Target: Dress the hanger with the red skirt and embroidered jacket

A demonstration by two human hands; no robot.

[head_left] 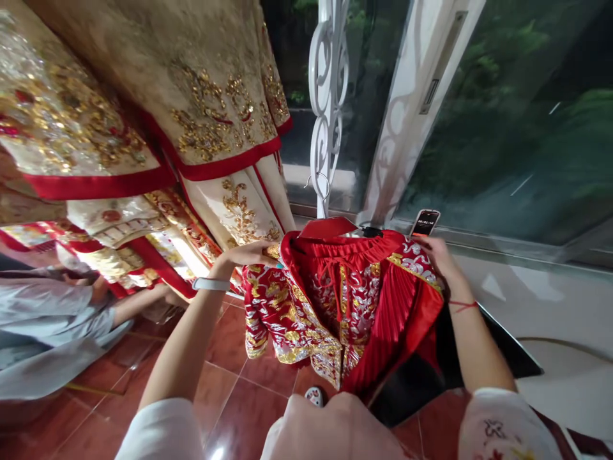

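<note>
A red jacket (292,319) with gold and silver embroidery hangs in front of me, its front parted. Between its two sides shows a red pleated skirt (395,303) with a gathered waist and a tied cord. A red hanger (328,228) sticks out above the collar. My left hand (251,253) grips the jacket at its left shoulder, the fingertips partly behind the cloth. At the opposite shoulder, my right hand (435,252) is closed on the jacket's edge, with some fingers hidden.
Long cream and gold gowns (215,115) with red trim hang at the left. A white scrolled metal post (323,115) stands before dark windows. Behind my right hand a phone (426,222) is propped up. A seated person's legs (52,319) appear at far left, over red floor tiles.
</note>
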